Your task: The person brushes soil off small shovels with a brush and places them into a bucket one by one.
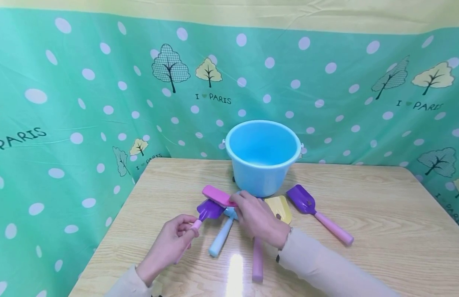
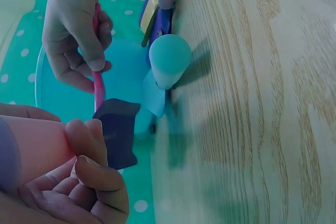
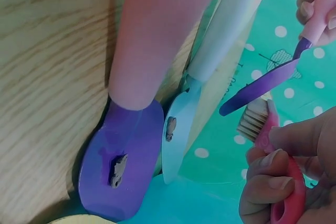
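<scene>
My left hand (image 1: pixel 170 240) grips the pink handle of a small purple shovel (image 1: pixel 210 209), which it holds above the table. A pink brush (image 1: pixel 216 195) is pinched in my right hand (image 1: pixel 260 218), its head over the shovel's blade. In the right wrist view the brush's pale bristles (image 3: pixel 253 121) are close to the blade's edge; contact cannot be made out. Below the hands lie a light blue shovel (image 1: pixel 220 238) and a second purple shovel (image 3: pixel 122 161), each with a small grey-brown piece on its blade. A yellow blade (image 1: pixel 280 207) shows beside my right hand.
A light blue bucket (image 1: pixel 262 177) stands upright at the back of the wooden table (image 1: pixel 377 206). Another purple shovel with a pink handle (image 1: pixel 333 228) lies to the right. Behind the table hangs a green dotted cloth (image 1: pixel 318 82).
</scene>
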`<state>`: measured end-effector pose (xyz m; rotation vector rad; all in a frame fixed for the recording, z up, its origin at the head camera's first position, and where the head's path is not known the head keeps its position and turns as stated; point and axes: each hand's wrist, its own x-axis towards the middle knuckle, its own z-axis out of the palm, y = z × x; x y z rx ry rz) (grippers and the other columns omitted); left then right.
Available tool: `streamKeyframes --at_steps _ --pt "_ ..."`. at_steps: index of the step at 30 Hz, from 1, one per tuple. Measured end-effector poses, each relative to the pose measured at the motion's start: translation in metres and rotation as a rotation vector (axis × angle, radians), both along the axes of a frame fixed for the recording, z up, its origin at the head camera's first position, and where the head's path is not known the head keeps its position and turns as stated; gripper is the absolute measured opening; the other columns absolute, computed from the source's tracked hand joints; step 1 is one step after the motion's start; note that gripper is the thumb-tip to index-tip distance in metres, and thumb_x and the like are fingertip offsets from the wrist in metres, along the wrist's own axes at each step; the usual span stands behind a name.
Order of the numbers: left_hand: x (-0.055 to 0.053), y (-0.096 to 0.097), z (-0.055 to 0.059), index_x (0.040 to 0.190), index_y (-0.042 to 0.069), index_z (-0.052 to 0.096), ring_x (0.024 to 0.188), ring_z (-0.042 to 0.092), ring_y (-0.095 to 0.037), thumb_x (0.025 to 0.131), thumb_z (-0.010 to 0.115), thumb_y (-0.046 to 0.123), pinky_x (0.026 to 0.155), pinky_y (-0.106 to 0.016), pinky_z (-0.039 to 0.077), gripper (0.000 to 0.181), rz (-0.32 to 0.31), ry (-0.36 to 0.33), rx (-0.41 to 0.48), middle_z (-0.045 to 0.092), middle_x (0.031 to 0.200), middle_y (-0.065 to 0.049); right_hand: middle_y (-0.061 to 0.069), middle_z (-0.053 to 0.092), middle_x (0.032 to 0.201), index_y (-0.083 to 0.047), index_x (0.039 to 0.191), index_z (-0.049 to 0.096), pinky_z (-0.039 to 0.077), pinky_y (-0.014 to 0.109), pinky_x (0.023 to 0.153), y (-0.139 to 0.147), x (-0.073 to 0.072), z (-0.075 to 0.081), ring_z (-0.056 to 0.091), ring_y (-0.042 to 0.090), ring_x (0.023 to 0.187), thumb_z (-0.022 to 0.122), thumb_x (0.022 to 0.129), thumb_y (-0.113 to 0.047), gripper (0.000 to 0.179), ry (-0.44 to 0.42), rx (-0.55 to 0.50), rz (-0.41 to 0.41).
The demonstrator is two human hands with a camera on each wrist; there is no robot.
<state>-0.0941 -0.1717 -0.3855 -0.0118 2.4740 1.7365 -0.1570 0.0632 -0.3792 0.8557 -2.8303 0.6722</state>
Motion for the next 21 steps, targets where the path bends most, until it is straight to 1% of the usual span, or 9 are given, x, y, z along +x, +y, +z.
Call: streamKeyframes --at_steps 5,8,11,15,18,21 --pt "0.001 0.0 0.001 0.114 -0.004 0.058 0.064 0.058 -0.025 0.083 0.06 -0.001 0.05 -0.026 0.048 0.031 0.002 0.008 0.0 0.064 0.086 -0.014 -0.003 0.058 0.098 -0.018 0.114 0.063 0.049 0.025 0.065 0.002 -0.003 -0.001 0.058 0.012 0.08 0.06 0.092 -0.01 0.023 -0.004 0.001 -0.016" --pt "0.001 -0.001 0.002 0.113 -0.003 0.059 0.064 0.059 -0.025 0.082 0.06 -0.001 0.051 -0.026 0.049 0.031 0.003 0.015 -0.003 0.064 0.085 -0.013 -0.004 0.057 0.093 -0.017 0.112 0.063 0.047 0.023 0.062 0.003 -0.005 -0.001 0.055 0.011 0.076 0.06 0.091 -0.009 0.022 -0.001 0.002 -0.026" --pt "0.001 -0.001 0.001 0.113 -0.002 0.059 0.063 0.059 -0.025 0.082 0.061 -0.001 0.051 -0.027 0.049 0.031 0.005 0.019 -0.003 0.064 0.085 -0.012 -0.004 0.057 0.092 -0.016 0.111 0.063 0.047 0.026 0.062 0.005 -0.007 0.002 0.056 0.012 0.077 0.061 0.09 -0.008 0.022 -0.019 -0.001 -0.037" --pt "0.001 -0.002 -0.001 0.115 -0.002 0.058 0.064 0.059 -0.024 0.083 0.061 0.0 0.051 -0.028 0.049 0.032 0.008 0.015 0.002 0.065 0.087 -0.012 0.0 0.06 0.094 -0.013 0.113 0.064 0.05 0.031 0.069 0.009 -0.008 0.008 0.058 0.016 0.084 0.061 0.089 -0.006 0.025 -0.041 -0.007 -0.049" --pt "0.002 -0.004 -0.002 0.116 -0.002 0.057 0.064 0.058 -0.023 0.084 0.06 0.0 0.051 -0.027 0.049 0.033 0.016 0.014 0.004 0.065 0.088 -0.012 0.001 0.061 0.094 -0.012 0.112 0.064 0.05 0.031 0.071 0.012 -0.009 0.01 0.058 0.017 0.085 0.061 0.089 -0.005 0.025 -0.032 -0.014 -0.06" --pt "0.001 -0.005 -0.001 0.117 -0.001 0.057 0.063 0.058 -0.023 0.084 0.06 0.0 0.049 -0.026 0.047 0.033 0.018 0.012 0.001 0.065 0.088 -0.012 0.0 0.061 0.093 -0.013 0.11 0.065 0.05 0.03 0.07 0.015 -0.008 0.011 0.058 0.016 0.083 0.063 0.088 -0.005 0.024 -0.019 -0.029 -0.074"
